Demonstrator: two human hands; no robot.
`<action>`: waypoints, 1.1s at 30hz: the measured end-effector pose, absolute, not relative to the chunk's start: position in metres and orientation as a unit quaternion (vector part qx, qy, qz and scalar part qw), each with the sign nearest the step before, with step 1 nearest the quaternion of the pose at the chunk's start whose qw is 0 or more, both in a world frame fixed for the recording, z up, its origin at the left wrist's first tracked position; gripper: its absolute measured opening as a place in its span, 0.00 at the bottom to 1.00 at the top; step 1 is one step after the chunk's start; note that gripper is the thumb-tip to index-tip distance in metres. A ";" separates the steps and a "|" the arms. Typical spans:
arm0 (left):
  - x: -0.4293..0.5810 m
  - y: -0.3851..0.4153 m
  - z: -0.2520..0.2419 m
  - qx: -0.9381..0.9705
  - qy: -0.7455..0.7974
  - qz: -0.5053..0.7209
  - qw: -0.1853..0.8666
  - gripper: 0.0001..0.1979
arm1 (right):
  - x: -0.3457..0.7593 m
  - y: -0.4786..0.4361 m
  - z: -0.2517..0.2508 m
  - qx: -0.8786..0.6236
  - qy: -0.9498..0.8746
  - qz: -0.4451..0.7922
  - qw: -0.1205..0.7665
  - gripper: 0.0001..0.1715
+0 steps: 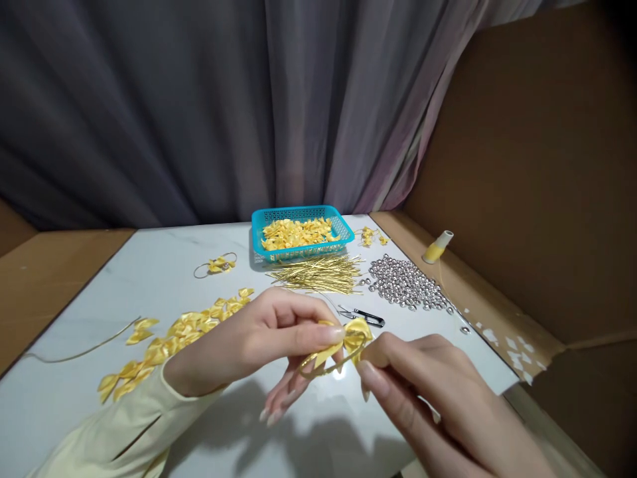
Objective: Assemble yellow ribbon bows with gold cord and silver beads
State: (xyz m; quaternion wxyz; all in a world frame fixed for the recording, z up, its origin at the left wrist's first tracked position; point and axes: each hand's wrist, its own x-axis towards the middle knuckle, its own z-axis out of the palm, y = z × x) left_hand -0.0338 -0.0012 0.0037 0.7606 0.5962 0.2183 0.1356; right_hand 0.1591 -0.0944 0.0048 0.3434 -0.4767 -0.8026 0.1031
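My left hand [271,338] pinches a small yellow ribbon bow [354,335] between thumb and forefinger, above the white tabletop [149,272]. A thin gold wire loop [323,367] hangs from the bow, under my fingers. My right hand [428,392] is closed beside the bow, its fingertips touching the bow and the wire from the right. Small black snips [362,315] lie just behind the bow.
A row of yellow bows [174,335] runs along the left. At the back stand a teal basket [298,216] of yellow bows, a pile of gold wire pieces [318,273], silver beads [405,282] and a yellow thread spool [438,247]. A finished bow loop [216,265] lies back left.
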 end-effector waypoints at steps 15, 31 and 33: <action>-0.034 -0.017 0.010 0.807 0.221 0.140 0.530 0.14 | 0.163 -0.092 -0.003 -0.496 -0.818 0.087 0.277 0.13; -0.032 -0.020 0.006 0.915 0.156 0.187 0.321 0.11 | 0.173 -0.077 -0.016 -0.373 -0.713 0.489 0.337 0.14; -0.032 -0.020 0.005 0.914 0.159 0.193 0.319 0.11 | 0.170 -0.079 -0.018 -0.380 -0.702 0.490 0.350 0.13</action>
